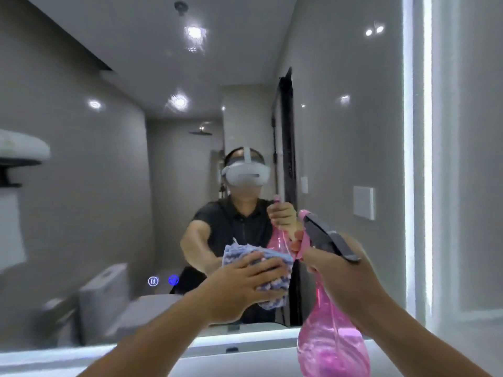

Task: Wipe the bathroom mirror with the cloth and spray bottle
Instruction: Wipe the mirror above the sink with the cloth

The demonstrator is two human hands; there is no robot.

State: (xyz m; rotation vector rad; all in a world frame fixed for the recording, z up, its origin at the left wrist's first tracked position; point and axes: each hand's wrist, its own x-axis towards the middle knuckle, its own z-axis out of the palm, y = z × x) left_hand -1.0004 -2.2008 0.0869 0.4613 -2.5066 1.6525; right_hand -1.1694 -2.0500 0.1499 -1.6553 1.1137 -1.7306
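Five fingers (261,263) press cloth (272,287) (blue) on mirror (109,186).

The big mirror (136,159) fills most of the picture, with a bright white light strip down its right side. The cloth (272,289) is blue and white and fluffy, pressed flat on the glass low in the middle. The pink see-through spray bottle (332,344) stands upright at the lower right, its grey top pointing left at the glass.

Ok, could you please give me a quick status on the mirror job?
Left hand presses blue cloth against mirror. Right hand holds pink spray bottle, nozzle toward the glass. Nothing in the way.
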